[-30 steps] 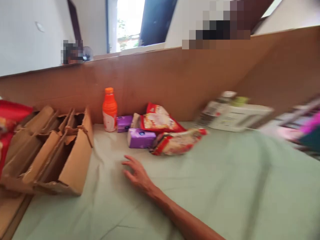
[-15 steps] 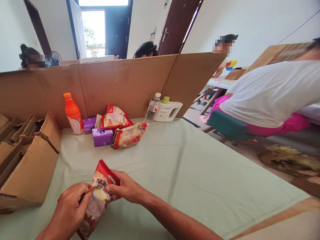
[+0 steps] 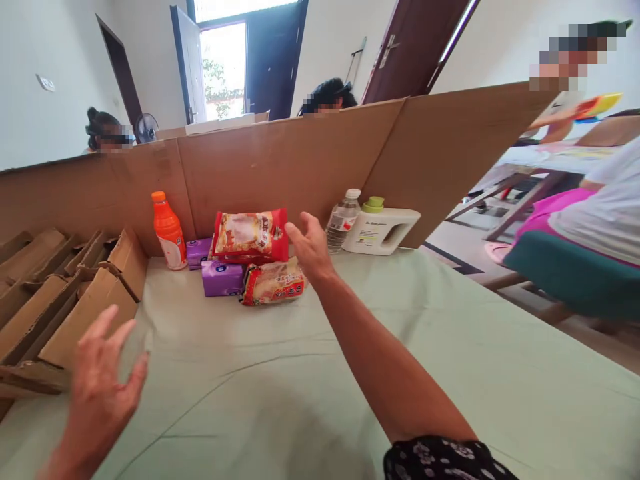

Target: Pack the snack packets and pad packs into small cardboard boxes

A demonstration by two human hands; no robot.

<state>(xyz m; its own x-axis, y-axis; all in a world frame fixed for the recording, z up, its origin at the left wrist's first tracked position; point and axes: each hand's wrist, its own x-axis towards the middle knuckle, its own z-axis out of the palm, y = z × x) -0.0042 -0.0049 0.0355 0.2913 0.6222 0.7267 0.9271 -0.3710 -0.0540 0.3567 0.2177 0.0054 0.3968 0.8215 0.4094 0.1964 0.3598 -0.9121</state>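
Observation:
On top of the pile at the back lies a red and cream food packet (image 3: 253,235) with a clear window. My right hand (image 3: 314,248) is just beside its right end, thumb and fingers apart, holding nothing. Beneath and in front of it are two purple tissue packs (image 3: 223,279) and a second red-and-clear food bag (image 3: 275,281). My left hand (image 3: 103,373) hovers over the near left of the table, fingers spread and slightly blurred, close to the cardboard boxes (image 3: 93,313).
An orange bottle (image 3: 169,230) stands left of the pile. To the right are a clear water bottle (image 3: 344,220) and a white jug (image 3: 383,230) with a green cap. A cardboard wall (image 3: 280,153) closes the table's back. A seated person (image 3: 600,207) is at right.
The red packet that both hands held near the front now lies on the pile. My right hand has reached forward and let go; my left hand has moved left and opened.

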